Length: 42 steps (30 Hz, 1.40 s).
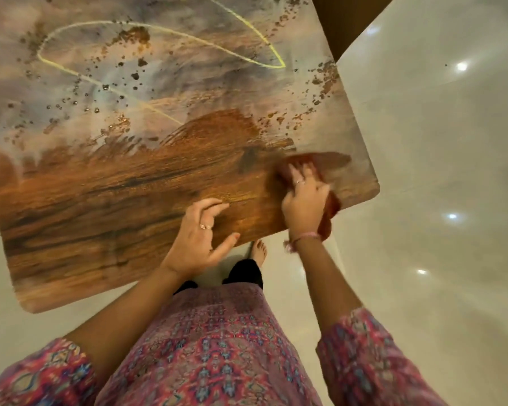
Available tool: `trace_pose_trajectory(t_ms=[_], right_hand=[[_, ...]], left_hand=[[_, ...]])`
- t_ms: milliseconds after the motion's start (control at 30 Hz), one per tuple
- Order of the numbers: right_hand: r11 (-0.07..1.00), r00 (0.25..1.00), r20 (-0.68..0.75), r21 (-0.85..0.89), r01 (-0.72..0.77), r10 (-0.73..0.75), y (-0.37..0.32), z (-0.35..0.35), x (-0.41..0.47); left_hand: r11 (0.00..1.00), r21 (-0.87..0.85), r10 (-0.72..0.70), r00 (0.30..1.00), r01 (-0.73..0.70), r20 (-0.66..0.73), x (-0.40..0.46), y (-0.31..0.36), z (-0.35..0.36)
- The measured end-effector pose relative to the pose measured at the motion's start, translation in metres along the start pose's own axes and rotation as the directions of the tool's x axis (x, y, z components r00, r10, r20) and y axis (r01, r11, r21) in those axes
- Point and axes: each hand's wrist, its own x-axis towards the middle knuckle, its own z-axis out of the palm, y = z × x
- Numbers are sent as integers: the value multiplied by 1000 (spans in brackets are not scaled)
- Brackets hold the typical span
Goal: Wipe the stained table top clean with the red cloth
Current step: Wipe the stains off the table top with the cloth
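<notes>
The table top (106, 200) is a wooden slab, bare brown wood on its near half and covered with a pale film, brown specks and a yellow line on its far half (129, 68). The red cloth (320, 162) lies near the table's right near corner, blurred. My right hand (304, 197) presses flat on the cloth with fingers spread, part of the cloth hanging past the edge by my wrist. My left hand (200, 232) hovers at the near edge with fingers loosely curled, holding nothing.
A glossy pale tiled floor (437, 200) surrounds the table, with light reflections on the right. My bare foot (258, 250) stands just under the table's near edge. A dark brown piece of furniture (343, 22) shows beyond the table's far right corner.
</notes>
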Motion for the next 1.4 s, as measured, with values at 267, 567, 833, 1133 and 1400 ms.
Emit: trace_pose_trajectory(t_ms=[267, 567, 833, 1133, 1400], right_hand=[[937, 926, 144, 30, 348, -349, 77, -32, 59], [877, 867, 158, 183, 444, -472, 17, -13, 47], [888, 869, 190, 137, 438, -458, 65, -29, 121], [749, 694, 281, 222, 624, -662, 36, -23, 55], [780, 743, 254, 87, 620, -619, -1, -2, 139]], left_hand=[[986, -76, -159, 975, 149, -155, 59, 27, 47], [827, -421, -537, 743, 372, -399, 79, 39, 86], [751, -554, -628, 650, 360, -429, 82, 34, 86], [804, -477, -577, 660, 355, -482, 82, 35, 87], [807, -462, -570, 687, 367, -450, 81, 38, 79]])
